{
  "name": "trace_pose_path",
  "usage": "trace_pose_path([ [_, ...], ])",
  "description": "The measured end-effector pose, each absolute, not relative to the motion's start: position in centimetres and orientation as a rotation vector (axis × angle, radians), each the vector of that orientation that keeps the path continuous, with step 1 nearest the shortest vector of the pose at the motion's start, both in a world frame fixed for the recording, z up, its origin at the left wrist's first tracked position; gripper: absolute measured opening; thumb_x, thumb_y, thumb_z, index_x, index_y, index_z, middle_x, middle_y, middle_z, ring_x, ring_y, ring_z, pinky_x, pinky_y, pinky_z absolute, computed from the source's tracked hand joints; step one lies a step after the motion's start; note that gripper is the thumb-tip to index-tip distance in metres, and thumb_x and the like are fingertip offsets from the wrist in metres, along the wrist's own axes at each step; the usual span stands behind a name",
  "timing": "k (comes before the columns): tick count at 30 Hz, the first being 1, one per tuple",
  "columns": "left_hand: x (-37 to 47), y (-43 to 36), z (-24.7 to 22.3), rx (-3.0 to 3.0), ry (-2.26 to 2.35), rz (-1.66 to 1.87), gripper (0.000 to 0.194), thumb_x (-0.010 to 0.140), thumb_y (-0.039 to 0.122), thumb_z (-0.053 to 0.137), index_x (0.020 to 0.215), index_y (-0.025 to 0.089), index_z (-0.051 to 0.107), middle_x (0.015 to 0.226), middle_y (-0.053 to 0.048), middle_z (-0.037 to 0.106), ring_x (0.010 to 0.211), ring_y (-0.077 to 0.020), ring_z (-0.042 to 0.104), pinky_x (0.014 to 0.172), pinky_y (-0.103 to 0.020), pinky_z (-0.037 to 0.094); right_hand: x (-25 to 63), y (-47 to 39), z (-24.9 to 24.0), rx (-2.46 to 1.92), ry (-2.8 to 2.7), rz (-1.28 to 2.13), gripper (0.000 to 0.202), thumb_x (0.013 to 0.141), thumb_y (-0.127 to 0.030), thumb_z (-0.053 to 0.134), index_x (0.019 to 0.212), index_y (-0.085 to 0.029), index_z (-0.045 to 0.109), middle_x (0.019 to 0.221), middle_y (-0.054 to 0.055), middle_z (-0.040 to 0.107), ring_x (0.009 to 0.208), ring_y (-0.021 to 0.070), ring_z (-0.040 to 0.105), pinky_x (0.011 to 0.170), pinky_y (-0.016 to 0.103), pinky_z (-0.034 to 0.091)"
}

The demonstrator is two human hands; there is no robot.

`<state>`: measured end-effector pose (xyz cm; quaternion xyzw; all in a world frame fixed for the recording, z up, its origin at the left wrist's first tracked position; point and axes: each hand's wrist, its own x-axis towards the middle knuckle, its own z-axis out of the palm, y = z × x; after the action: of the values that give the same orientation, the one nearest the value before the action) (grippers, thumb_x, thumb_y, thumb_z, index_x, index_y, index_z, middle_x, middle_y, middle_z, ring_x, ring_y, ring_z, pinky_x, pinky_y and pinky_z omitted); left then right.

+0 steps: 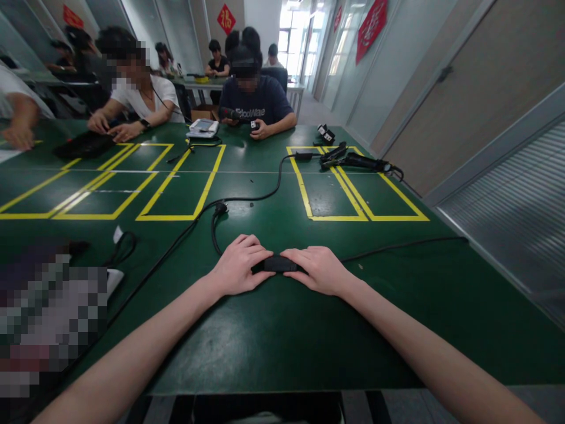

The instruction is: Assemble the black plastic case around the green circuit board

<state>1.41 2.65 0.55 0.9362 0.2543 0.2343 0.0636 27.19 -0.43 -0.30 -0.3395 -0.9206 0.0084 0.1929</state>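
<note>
A black power adapter lies on the green table in front of me. My left hand grips its left end between thumb and fingers. At the other end my right hand has hold of it in the same way, and both hands hide its ends. From behind the left hand a short black cord runs up to a power plug. A thin black cable stretches from the right hand toward the table's right side.
A long black cable crosses the table past the plug. Yellow tape outlines mark the far half. Dark tools with cords lie at the back right. Across the table sits a person in a dark shirt; others sit left. A white device stands behind.
</note>
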Motion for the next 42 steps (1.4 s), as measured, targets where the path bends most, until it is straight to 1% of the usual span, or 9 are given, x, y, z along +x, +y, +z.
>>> trace_pose_path([
  [6,1.3,2.5,0.6,2.853,0.728,0.706,0.033,0.101,0.042,0.061,0.116,0.016,0.073,0.101,-0.011,0.079,0.096,-0.0260,0.064,0.090,-0.043,0.049,27.3,-0.5,-0.2,-0.870,-2.563,-0.112,0.041,0.107,-0.047,0.053,0.123,-0.012,0.067,0.106,0.014,0.078,0.088,0.0236,0.071,0.076,0.036,0.054],
  [11,1.7,2.2,0.7,2.931,0.721,0.764,0.037,0.105,0.041,0.055,0.128,0.015,0.068,0.119,-0.013,0.077,0.106,-0.0269,0.065,0.093,-0.043,0.050,27.3,-0.4,0.0,-0.929,-2.557,-0.139,0.045,0.107,-0.050,0.052,0.120,-0.012,0.071,0.098,0.014,0.077,0.089,0.0240,0.071,0.078,0.036,0.056],
  [16,2.0,2.0,0.5,2.926,0.713,0.833,0.031,0.106,0.039,0.054,0.115,0.016,0.072,0.100,-0.010,0.079,0.095,-0.0248,0.067,0.086,-0.040,0.051,27.3,-0.3,0.1,-0.821,-2.529,-0.086,0.047,0.107,-0.049,0.053,0.126,-0.010,0.068,0.104,0.015,0.078,0.094,0.0236,0.073,0.081,0.036,0.059],
  [20,2.0,1.9,0.6,2.930,0.704,0.875,0.029,0.104,0.039,0.056,0.115,0.015,0.070,0.104,-0.010,0.078,0.098,-0.0261,0.067,0.090,-0.042,0.051,27.3,-0.4,0.4,-0.746,-2.541,-0.141,0.039,0.110,-0.040,0.050,0.130,-0.010,0.065,0.112,0.014,0.079,0.097,0.0222,0.074,0.082,0.035,0.060],
  [24,1.9,1.8,0.7,2.819,0.769,0.746,0.055,0.097,0.061,0.062,0.121,0.012,0.066,0.102,-0.013,0.076,0.090,-0.0273,0.070,0.081,-0.040,0.055,27.4,-0.8,0.8,-0.650,-2.505,-0.319,0.030,0.110,-0.026,0.049,0.131,-0.013,0.066,0.129,0.012,0.075,0.110,0.0215,0.072,0.087,0.035,0.060],
  [28,1.7,1.8,0.6,2.652,0.772,0.630,0.043,0.105,0.052,0.051,0.124,0.015,0.064,0.102,-0.011,0.075,0.088,-0.0232,0.072,0.079,-0.035,0.058,27.4,-1.0,0.9,-0.614,-2.490,-0.385,0.029,0.109,-0.015,0.047,0.130,-0.016,0.068,0.133,0.009,0.074,0.118,0.0204,0.069,0.087,0.033,0.060],
  [31,1.6,1.7,0.4,2.589,0.784,0.689,0.041,0.104,0.050,0.056,0.125,0.016,0.064,0.105,-0.010,0.075,0.091,-0.0230,0.072,0.081,-0.035,0.059,27.4,-1.1,0.8,-0.631,-2.498,-0.375,0.027,0.109,-0.020,0.048,0.127,-0.017,0.069,0.132,0.011,0.074,0.110,0.0204,0.072,0.085,0.033,0.061],
  [36,1.6,1.8,0.2,2.682,0.733,0.889,0.034,0.103,0.048,0.059,0.115,0.017,0.065,0.105,-0.011,0.072,0.093,-0.0229,0.070,0.080,-0.035,0.058,27.1,-1.3,0.5,-0.823,-2.539,-0.226,0.033,0.109,-0.039,0.050,0.129,-0.018,0.065,0.134,0.014,0.072,0.098,0.0218,0.076,0.077,0.033,0.061],
  [42,1.9,1.8,0.1,2.871,0.674,0.864,0.026,0.107,0.040,0.055,0.100,0.018,0.068,0.097,-0.007,0.074,0.085,-0.0190,0.068,0.076,-0.032,0.052,27.0,-1.4,0.7,-0.907,-2.584,-0.015,0.040,0.107,-0.038,0.054,0.140,-0.016,0.057,0.100,0.009,0.076,0.085,0.0223,0.073,0.073,0.033,0.056],
])
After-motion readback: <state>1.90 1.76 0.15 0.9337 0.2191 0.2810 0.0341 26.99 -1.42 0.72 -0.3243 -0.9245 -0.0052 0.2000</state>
